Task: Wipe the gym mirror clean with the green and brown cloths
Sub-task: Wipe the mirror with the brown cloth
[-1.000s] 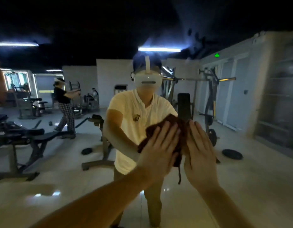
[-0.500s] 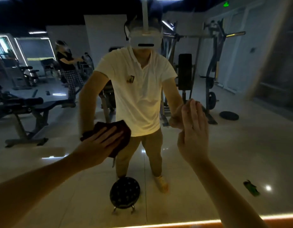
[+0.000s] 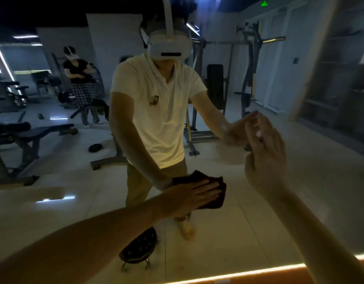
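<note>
Hands: the left hand (image 3: 189, 194) lies flat with straight fingers on the brown cloth (image 3: 219, 198), pressing it against the mirror (image 3: 279, 226); the right hand (image 3: 265, 160) is raised with fingers loosely extended and grasps nothing. Its fingertips meet their own reflection, though blur leaves contact with the glass uncertain. The brown cloth sits low and near the centre, below and to the left of the right hand and well apart from it. Its longer side runs roughly sideways, and the left fingers point rightward along it. The left hand is therefore the one placed to make the next stroke, judged most likely to run sideways across the glass. No green cloth is visible. A lit strip (image 3: 259, 272) borders the bottom of the mirror. The reflected room shows a round stool (image 3: 139, 249), a weight bench (image 3: 33, 132), a rack machine (image 3: 246, 78) and a second person (image 3: 78, 78).
</note>
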